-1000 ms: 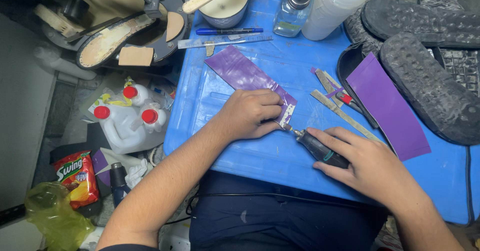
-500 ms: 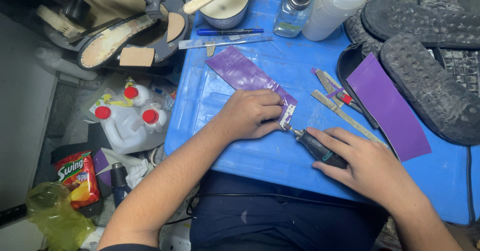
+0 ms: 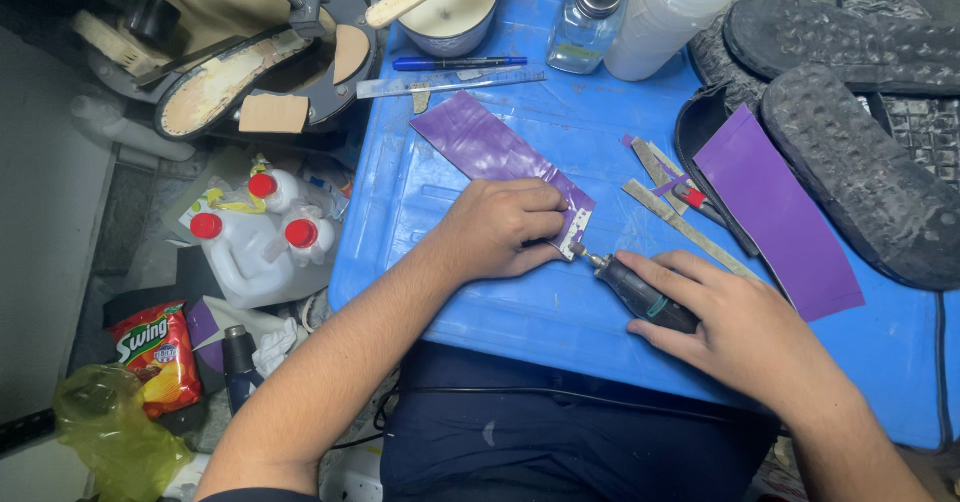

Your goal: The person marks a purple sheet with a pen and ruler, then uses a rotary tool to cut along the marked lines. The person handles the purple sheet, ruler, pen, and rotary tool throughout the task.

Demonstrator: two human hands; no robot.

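The left hand [image 3: 500,227] pressed closed fingers on one purple strip [image 3: 490,152] lying on the blue table [image 3: 480,312], its near end under the fingertips; the right hand [image 3: 740,327] gripped one rotary tool [image 3: 640,294] touching that end. Beyond lay two purple sheets, two shoe soles [image 3: 860,177], one pen [image 3: 460,63]
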